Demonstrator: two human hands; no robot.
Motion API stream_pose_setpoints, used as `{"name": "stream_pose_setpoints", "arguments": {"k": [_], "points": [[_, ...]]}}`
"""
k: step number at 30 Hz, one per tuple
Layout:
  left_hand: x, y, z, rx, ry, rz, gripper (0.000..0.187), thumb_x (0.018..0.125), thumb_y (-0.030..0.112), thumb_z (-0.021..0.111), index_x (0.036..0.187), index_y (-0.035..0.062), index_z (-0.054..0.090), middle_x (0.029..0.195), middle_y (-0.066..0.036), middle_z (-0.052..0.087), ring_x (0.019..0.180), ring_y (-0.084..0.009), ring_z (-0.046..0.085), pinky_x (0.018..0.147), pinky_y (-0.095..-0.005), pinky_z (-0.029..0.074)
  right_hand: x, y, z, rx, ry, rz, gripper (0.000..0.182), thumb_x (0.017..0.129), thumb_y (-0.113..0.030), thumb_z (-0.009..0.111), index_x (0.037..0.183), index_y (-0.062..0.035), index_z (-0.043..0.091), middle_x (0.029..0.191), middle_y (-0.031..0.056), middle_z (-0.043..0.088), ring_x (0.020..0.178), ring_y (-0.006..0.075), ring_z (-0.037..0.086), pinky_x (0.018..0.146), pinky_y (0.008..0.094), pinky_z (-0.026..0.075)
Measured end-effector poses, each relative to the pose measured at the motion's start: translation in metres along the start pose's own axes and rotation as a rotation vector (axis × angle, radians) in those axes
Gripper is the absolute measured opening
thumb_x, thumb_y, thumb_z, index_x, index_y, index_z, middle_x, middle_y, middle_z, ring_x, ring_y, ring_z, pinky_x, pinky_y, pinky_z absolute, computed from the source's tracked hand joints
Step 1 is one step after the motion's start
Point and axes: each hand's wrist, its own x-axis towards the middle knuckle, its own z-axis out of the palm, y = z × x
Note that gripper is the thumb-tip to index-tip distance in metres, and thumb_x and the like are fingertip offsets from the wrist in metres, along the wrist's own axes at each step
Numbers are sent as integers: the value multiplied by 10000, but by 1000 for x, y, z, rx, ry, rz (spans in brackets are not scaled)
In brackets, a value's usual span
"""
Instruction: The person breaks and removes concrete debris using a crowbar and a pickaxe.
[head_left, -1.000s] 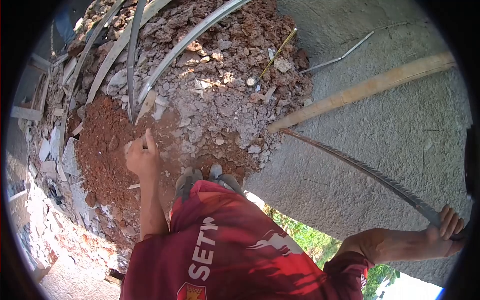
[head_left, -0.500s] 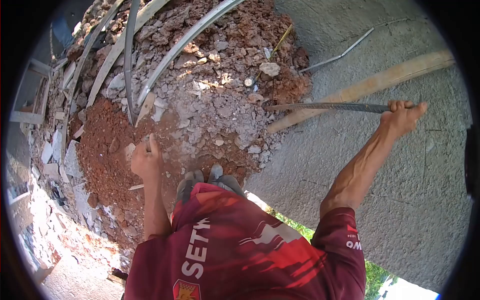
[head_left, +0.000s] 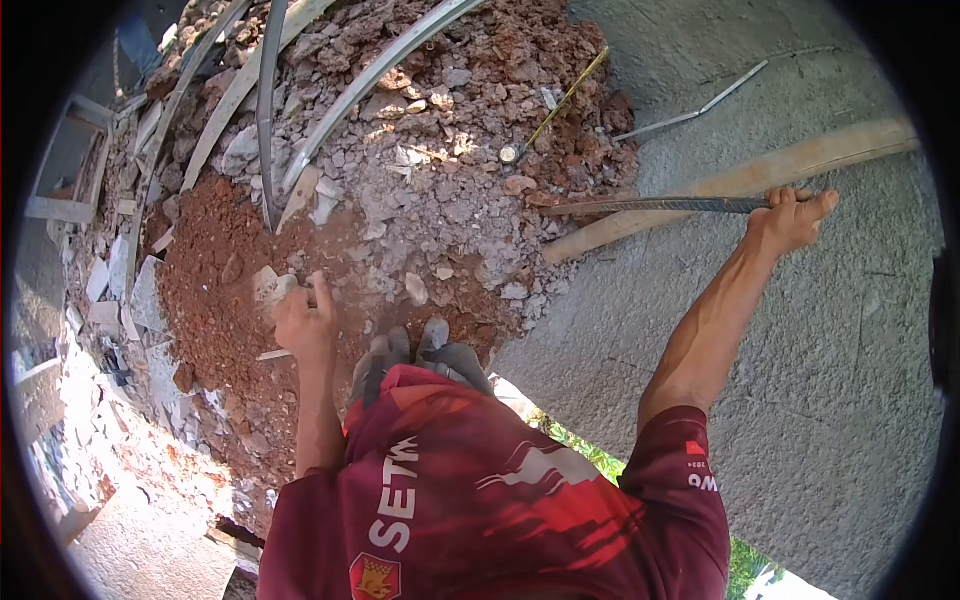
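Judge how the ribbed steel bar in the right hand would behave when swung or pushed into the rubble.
The ribbed steel bar looks straight along its whole length, so probably stiff. Its ridges likely keep the right hand from slipping. Being steel, it is probably heavy for its thinness.

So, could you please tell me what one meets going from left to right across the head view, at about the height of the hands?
Red earth → left hand → grey rubble → ribbed steel bar → right hand → bare concrete surface.
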Motion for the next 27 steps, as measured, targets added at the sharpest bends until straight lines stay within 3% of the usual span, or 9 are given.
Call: {"name": "stream_pose_setpoints", "arguments": {"k": [4, 11, 13, 17, 19, 23, 25, 27], "points": [[-2, 2, 4, -51, -4, 17, 368, 792, 258, 717, 552, 116, 477, 567, -40, 531, 534, -259, 538, 480, -390, 425, 6, 11, 0, -77, -3, -111, 376, 921, -342, 557, 777, -17, 436, 668, 32, 396, 475, 110, 368, 391, 256, 311], [-1, 5, 4, -7, -104, -22, 352, 806, 247, 705, 570, 108, 484, 577, -48, 540, 551, -259, 543, 495, -389, 429, 26, 20, 24, -76, 43, -64, 412, 882, -358, 591, 750, 5, 446, 622, 47, 423, 438, 128, 395, 381, 271, 333], [-3, 6, 3, -9, -100, -20, 343, 809, 247, 702, 577, 106, 493, 583, -52, 548, 561, -261, 548, 501, -388, 432, 34, 24, 26, 5, 15, 32, 301, 891, -242, 564, 786, 23, 467, 715, 66, 449, 496, 146, 459, 407, 275, 364], [-7, 10, 1, -10, -113, -37, 320, 820, 248, 693, 597, 96, 521, 603, -69, 569, 587, -275, 561, 523, -388, 445, 52, 45, 21, -103, -26, -29, 291, 884, -234, 575, 817, 33, 481, 722, 70, 451, 502, 150, 463, 411, 281, 377], [-12, 8, -2, 6, -128, -34, 314, 824, 247, 689, 603, 90, 528, 604, -73, 569, 588, -280, 561, 528, -391, 446, 51, 42, 24, -41, 3, -44, 451, 848, -383, 627, 786, 36, 472, 661, 81, 449, 459, 144, 426, 385, 269, 350], [-16, 12, -6, 4, -136, -6, 342, 844, 263, 672, 611, 57, 530, 599, -110, 547, 557, -301, 538, 515, -403, 427, 54, 43, 13, -59, 8, -23, 436, 853, -374, 620, 802, 35, 476, 658, 77, 445, 462, 139, 418, 388, 265, 344], [-13, 17, -9, -4, -179, -32, 375, 857, 283, 665, 608, 41, 523, 591, -139, 529, 530, -312, 522, 505, -405, 415, 59, 50, 4, -144, -27, -164, 411, 866, -351, 604, 816, 38, 480, 667, 66, 444, 472, 131, 415, 393, 255, 331], [-13, 20, -8, -3, -214, -59, 375, 858, 279, 664, 613, 35, 519, 592, -135, 523, 529, -311, 513, 504, -405, 408, 53, 41, 6, -91, -16, -94, 402, 875, -346, 591, 803, 33, 477, 658, 57, 439, 472, 125, 410, 396, 248, 326]]}}
